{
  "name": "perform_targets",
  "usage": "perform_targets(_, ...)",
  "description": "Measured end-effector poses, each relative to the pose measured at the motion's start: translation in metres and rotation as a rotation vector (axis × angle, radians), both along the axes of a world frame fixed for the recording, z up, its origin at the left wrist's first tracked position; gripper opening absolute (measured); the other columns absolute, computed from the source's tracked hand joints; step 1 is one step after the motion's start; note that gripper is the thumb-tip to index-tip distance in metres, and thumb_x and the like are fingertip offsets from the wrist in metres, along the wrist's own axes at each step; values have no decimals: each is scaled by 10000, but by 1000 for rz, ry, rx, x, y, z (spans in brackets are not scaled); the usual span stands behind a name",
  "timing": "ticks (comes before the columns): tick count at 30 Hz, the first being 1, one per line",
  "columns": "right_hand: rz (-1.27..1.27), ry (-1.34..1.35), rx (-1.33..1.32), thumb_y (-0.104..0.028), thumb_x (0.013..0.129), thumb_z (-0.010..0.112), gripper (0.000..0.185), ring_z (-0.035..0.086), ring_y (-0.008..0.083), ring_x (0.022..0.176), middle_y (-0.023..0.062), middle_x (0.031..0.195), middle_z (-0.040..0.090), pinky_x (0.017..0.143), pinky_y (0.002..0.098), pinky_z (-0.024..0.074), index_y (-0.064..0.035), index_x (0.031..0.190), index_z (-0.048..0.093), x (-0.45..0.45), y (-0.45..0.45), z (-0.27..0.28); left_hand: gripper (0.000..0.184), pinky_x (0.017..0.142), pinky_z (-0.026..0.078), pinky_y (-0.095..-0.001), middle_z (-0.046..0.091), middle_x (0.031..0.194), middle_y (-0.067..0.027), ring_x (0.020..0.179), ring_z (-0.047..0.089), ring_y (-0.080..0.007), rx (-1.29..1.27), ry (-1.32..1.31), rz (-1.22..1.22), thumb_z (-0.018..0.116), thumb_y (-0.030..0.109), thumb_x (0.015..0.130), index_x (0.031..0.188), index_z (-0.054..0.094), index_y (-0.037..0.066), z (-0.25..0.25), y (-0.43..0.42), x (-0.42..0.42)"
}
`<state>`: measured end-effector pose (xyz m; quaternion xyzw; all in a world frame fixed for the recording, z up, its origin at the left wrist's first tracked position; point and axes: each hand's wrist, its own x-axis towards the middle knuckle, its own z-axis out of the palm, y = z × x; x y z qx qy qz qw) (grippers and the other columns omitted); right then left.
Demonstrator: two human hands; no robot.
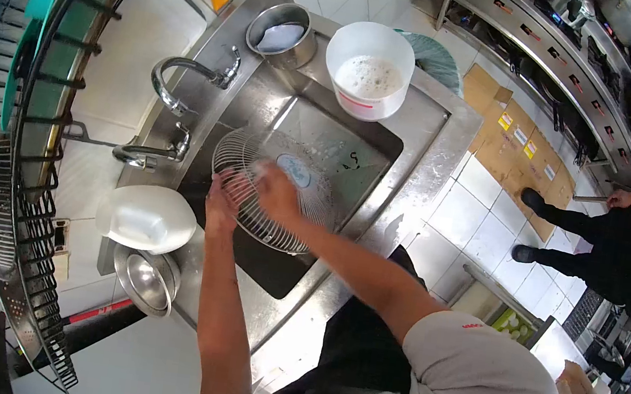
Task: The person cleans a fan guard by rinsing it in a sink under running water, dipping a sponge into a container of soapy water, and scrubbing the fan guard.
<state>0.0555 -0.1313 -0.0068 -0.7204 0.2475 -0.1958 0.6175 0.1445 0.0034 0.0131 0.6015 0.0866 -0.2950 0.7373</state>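
"What do my two hands have from where you watch?"

"On my feed, the left hand (222,207) has its fingers partly closed on the rim of the wire fan guard (315,197), on the faucet side. I judge that hold steadies it against the other hand's push. The right hand (276,194) is curled over the wires, but it is blurred; I can't tell how tightly it closes, or whether it holds anything small."

"And the guard?"

"Over the sink basin (259,265), its round badge (293,170) showing. Probably there so drips fall inside. I can't tell whether it rests on the bottom."

"What lies around it?"

"Two faucets (180,74) reach in from the sink's back edge. At the near-left corner I see a white plastic container (146,214), just beside a metal bowl (147,280). Along the right-hand edge, a white bucket (369,68) of foamy liquid stands upright, likely within easy reach. The steel pot (282,41), toward the back right corner, has something white in it."

"Anyone else?"

"A co-worker (620,245) in dark clothes, well apart, near the stove (546,48)."
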Motion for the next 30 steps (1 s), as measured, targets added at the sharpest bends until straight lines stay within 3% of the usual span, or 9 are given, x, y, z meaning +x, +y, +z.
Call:
perform_targets(3,221,-504,-340,-36,868,558,299,582,369,1177,180,1273,612,998,443,480,-76,1149,651,-33,23,40,486,937,524,-435,625,1156,-218,1053,646,-314,426,-540,-224,386,413,1051,1277,490,-4,-9,14,-45)
perform_targets(6,260,-469,-276,-17,866,551,287,582,354,1190,157,1259,626,989,434,488,-77,1124,663,-45,2,11,418,939,521,-417,637,1119,-189,1051,643,-299,-184,-35,326,348,342,1064,1262,504,9,-17,-1,-99)
perform_targets(10,105,165,-81,-23,851,553,247,619,287,1158,114,1148,679,932,401,524,-83,1047,690,-24,0,-39,496,1031,446,-453,597,1256,-168,1194,565,-308,-37,-138,277,313,428,1059,1278,511,30,-35,10,-123)
perform_targets(13,285,-399,-316,-6,833,551,262,675,307,1026,152,1083,696,861,415,549,-63,1039,702,-44,27,-7,371,986,486,-438,573,1232,-203,1158,578,-297,-254,55,448,355,357,1057,1047,512,21,-19,6,-127)
perform_targets(14,355,-373,-299,-10,840,550,245,682,320,985,160,1085,692,853,423,547,-64,1023,704,-46,13,5,382,1001,482,-447,574,1243,-208,1180,569,-300,-186,40,473,354,373,1054,1057,512,25,-60,34,-121)
perform_targets(17,250,332,27,-9,839,556,234,651,300,1071,115,1144,677,896,413,531,-86,1013,692,-12,-20,-46,381,1006,483,-440,572,1264,-170,1180,571,-287,-55,10,476,359,390,1051,1069,500,38,-15,2,-138)
perform_targets(22,552,-557,-320,9,804,598,342,656,298,1052,121,1185,659,901,395,533,-124,1097,712,-49,24,1,628,1048,451,-490,486,1365,-243,1255,518,-364,-266,-1,300,283,524,1021,1378,390,19,-43,28,-118)
perform_targets(25,434,-318,-254,21,784,582,380,655,317,1050,128,1196,658,919,407,527,-119,1115,707,-31,13,-54,611,1080,416,-489,470,1378,-244,1271,497,-376,-100,95,527,295,479,1023,1432,314,25,-20,10,-128)
perform_targets(30,318,255,-227,-22,768,552,385,653,368,1014,161,1133,681,902,444,518,-93,1112,710,8,-42,-80,545,1127,342,-532,390,1443,-251,1324,430,-391,-224,-1,303,515,220,936,1412,326,37,3,6,-132)
